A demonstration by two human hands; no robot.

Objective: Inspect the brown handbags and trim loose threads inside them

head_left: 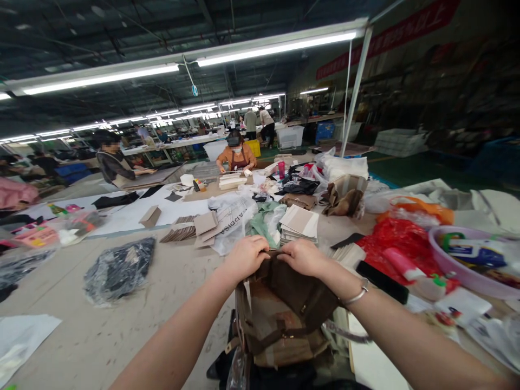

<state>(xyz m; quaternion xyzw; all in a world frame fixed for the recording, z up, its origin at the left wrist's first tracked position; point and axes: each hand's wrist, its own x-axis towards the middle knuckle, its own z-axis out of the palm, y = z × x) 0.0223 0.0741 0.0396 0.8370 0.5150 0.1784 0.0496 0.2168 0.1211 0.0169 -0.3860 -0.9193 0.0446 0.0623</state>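
A brown bag (pixel 284 330) with straps and small metal fittings stands near the table's front edge, its upper part raised. My left hand (pixel 249 255) pinches the left part of its top edge, fingers curled over the fabric. On the same edge, a little to the right, my right hand (pixel 304 257) grips with bent fingers, a bracelet on that wrist. Dark lining shows below both hands. Just beyond the bag lie a stack of beige card pieces (pixel 299 223) and a green cloth (pixel 264 221).
A plastic-wrapped black bundle (pixel 119 268) lies left. On the right are a black phone (pixel 382 281), a red plastic bag (pixel 400 244) and a purple basin (pixel 473 279). Across the table sits a person in orange (pixel 236 157); another person (pixel 117 162) is at the left.
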